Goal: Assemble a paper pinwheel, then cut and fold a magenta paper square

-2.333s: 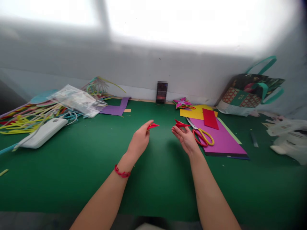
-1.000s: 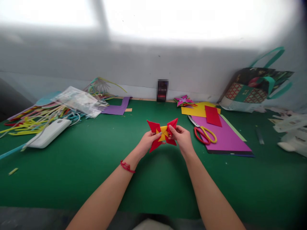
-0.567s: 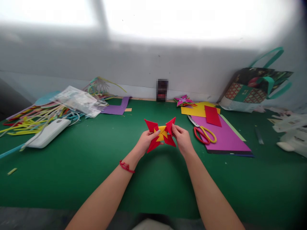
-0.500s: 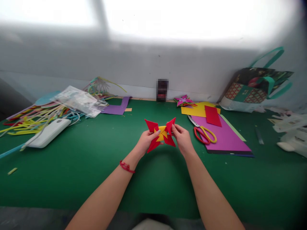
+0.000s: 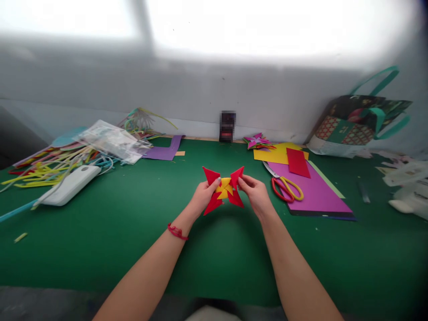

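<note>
A folded paper star [image 5: 224, 189] with red points and a yellow middle is held up over the green table [image 5: 140, 249]. My left hand [image 5: 203, 195] grips its left side, the thumb lying on the front near the yellow centre. On the other side, my right hand [image 5: 254, 191] pinches the upper right red point between thumb and fingers. Some of the fingers are hidden behind the paper. Closest to my right hand lies a pair of scissors [image 5: 288, 189] with one red and one yellow handle loop, resting on purple paper [image 5: 324, 194].
Yellow paper [image 5: 270, 154], a red strip [image 5: 297, 162] and a pile of folded stars [image 5: 258, 141] lie back right, near a patterned bag [image 5: 346, 129]. At left are a white power bank-like device [image 5: 72, 186], coloured pipe cleaners and a plastic bag [image 5: 112, 138].
The left thumb has moved up slightly on the star, and the right fingers have shifted a little on the upper right point. The view has shifted slightly.
</note>
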`<state>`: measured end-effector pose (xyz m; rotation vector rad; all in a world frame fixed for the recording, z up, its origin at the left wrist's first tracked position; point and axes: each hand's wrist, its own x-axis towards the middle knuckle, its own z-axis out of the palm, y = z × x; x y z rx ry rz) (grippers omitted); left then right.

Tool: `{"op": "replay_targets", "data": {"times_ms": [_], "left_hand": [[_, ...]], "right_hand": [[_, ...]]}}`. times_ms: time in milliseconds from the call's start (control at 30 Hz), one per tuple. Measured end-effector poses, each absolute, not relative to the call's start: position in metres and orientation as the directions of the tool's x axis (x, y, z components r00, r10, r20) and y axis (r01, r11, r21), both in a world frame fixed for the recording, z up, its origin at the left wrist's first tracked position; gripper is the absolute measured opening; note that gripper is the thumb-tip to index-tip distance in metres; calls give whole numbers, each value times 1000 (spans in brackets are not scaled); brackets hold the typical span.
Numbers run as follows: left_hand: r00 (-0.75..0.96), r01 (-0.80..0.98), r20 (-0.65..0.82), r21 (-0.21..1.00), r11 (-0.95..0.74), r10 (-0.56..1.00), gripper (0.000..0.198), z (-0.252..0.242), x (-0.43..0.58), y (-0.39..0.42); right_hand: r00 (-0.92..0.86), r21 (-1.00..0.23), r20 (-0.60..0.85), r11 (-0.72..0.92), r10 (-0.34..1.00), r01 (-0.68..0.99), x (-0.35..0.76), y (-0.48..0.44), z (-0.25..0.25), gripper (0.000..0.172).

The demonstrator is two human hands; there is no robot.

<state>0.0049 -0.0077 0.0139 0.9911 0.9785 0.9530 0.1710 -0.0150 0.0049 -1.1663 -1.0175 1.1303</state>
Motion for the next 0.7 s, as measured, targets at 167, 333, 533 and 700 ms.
{"op": "replay_targets", "data": {"times_ms": [167,333,533,700], "left_hand": [[332,-163,-208,948,273,920,39,16,4,-8],[356,-144,-222,947,288,908,40,13,4,-8],[370,-133,-217,950,283,903,42,5,3,-4],[366,-199,-198,938,284,909,42,4,6,-5]], "right_hand": [[125,-987,-13,7,992,-158,169,-15,2,38],[126,-991,-11,5,992,-131,167,-15,1,37],[145,-998,11,19,989,-54,166,-15,1,38],[159,-991,-9,12,987,-130,164,-15,3,37]]}}
